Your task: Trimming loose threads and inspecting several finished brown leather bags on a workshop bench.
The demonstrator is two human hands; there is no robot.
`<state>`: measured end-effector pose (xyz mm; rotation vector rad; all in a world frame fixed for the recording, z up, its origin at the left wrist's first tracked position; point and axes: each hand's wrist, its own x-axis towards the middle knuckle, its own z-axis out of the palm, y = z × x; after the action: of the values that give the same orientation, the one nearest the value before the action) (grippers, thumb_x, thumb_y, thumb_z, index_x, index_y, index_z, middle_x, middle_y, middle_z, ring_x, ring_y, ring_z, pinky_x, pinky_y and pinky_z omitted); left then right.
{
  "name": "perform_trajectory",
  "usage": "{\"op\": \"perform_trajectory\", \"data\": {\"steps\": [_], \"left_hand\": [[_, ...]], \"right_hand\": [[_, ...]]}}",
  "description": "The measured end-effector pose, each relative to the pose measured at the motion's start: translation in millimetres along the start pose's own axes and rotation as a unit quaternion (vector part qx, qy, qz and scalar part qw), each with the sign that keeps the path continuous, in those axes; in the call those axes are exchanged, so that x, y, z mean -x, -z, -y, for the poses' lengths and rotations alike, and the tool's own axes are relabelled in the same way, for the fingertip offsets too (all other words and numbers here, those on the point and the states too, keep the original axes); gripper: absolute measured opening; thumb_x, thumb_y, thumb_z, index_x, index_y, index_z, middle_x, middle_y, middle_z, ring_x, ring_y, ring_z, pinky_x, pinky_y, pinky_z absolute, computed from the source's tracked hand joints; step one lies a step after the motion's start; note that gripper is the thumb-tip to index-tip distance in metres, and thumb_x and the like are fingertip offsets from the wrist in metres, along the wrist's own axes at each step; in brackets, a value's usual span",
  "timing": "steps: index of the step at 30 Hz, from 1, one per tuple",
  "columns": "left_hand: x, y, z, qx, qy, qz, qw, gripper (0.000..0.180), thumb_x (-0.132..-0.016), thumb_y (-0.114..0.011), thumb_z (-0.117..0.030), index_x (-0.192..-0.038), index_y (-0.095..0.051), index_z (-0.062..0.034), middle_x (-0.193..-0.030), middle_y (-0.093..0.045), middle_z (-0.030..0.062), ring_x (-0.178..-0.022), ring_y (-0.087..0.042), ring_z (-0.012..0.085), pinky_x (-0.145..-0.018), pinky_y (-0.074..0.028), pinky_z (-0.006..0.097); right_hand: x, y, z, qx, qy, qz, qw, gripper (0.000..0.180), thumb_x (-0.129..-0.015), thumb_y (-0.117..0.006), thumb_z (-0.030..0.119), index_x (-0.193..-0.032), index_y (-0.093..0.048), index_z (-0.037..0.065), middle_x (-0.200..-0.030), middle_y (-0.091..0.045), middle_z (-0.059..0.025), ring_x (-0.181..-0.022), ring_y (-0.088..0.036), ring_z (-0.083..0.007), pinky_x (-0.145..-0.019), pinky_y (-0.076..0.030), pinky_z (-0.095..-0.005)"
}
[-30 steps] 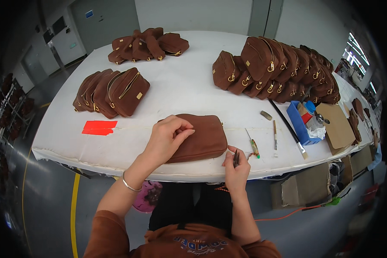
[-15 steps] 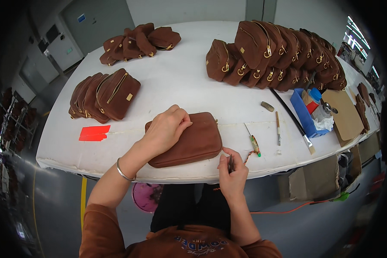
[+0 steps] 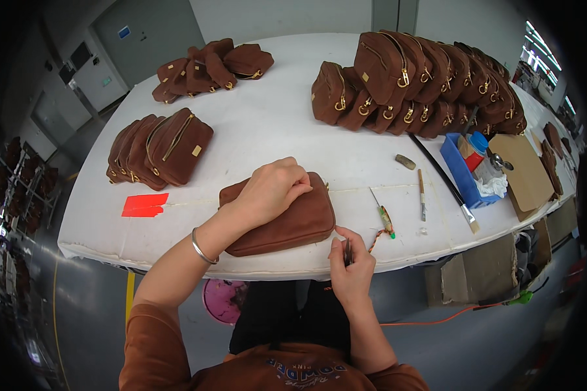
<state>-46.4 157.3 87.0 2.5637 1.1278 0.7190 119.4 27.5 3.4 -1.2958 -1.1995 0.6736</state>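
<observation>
On the white cloth-covered tabletop (image 3: pixel 261 140) lies a brown, rounded-rectangular leather pouch (image 3: pixel 300 225). The right hand (image 3: pixel 353 267) pinches a slim dark tool (image 3: pixel 348 251) beside the pouch's corner; the left hand (image 3: pixel 272 190) curls its fingers over it (pinching anything? I cannot tell). Best keep the tool's tip off the leather.

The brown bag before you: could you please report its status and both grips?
Left grip curled over brown bag. Right grip holding small dark tool beside bag's near right corner. Pointed tool right of bag, apart.
</observation>
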Motion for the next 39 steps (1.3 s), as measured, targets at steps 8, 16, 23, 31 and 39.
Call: {"op": "perform_trajectory", "data": {"steps": [8, 16, 23, 31, 39], "left_hand": [[29, 28, -18, -0.019, 0.016, -0.036, 0.999, 0.011, -0.089, -0.063, -0.007, -0.090, -0.055, -0.0004, -0.086, -0.056, 0.0144, -0.072, -0.058, 0.0311, -0.064, -0.047, 0.037], [143, 113, -31, -0.063, 0.153, 0.192, 0.967, 0.015, -0.091, -0.061, -0.014, -0.086, -0.058, -0.0007, -0.086, -0.060, 0.0163, -0.074, -0.058, 0.0358, -0.067, -0.047, 0.042], [154, 113, -48, 0.039, 0.160, 0.262, 0.951, 0.020, -0.089, -0.064, -0.014, -0.106, -0.066, -0.0031, -0.095, -0.063, 0.0162, -0.086, -0.062, 0.0338, -0.073, -0.051, 0.038], [97, 67, -39, 0.068, 0.089, -0.026, 0.993, 0.008, -0.087, -0.066, -0.003, -0.094, -0.064, -0.0006, -0.085, -0.057, 0.0073, -0.072, -0.060, 0.0170, -0.060, -0.048, 0.027], [113, 76, -25, 0.047, 0.181, -0.051, 0.981, 0.006, -0.087, -0.068, -0.005, -0.088, -0.065, -0.0008, -0.081, -0.056, 0.0050, -0.065, -0.052, 0.0131, -0.057, -0.043, 0.025]], "right_hand": [[0, 0, 2, -0.010, 0.002, 0.010, 1.000, 0.020, -0.093, -0.059, 0.006, -0.112, -0.063, 0.000, -0.063, -0.052, 0.0042, -0.054, -0.039, -0.0010, -0.049, -0.033, -0.0201], [-5, 7, 1, -0.038, -0.047, 0.045, 0.997, 0.024, -0.092, -0.059, 0.005, -0.116, -0.061, 0.000, -0.066, -0.057, 0.0002, -0.055, -0.045, -0.0032, -0.051, -0.037, -0.0218], [-13, 8, 9, -0.064, -0.060, 0.065, 0.994, 0.033, -0.094, -0.057, 0.010, -0.125, -0.056, -0.001, -0.069, -0.058, -0.0022, -0.061, -0.051, -0.0070, -0.057, -0.042, -0.0235], [15, -8, 12, -0.057, -0.081, 0.161, 0.982, 0.037, -0.095, -0.056, 0.012, -0.129, -0.054, -0.003, -0.071, -0.060, -0.0032, -0.062, -0.051, -0.0069, -0.061, -0.044, -0.0234], [13, -5, 7, -0.075, -0.113, 0.166, 0.977, 0.035, -0.095, -0.057, 0.011, -0.128, -0.055, -0.003, -0.073, -0.061, -0.0027, -0.065, -0.052, -0.0060, -0.063, -0.044, -0.0225]]}}
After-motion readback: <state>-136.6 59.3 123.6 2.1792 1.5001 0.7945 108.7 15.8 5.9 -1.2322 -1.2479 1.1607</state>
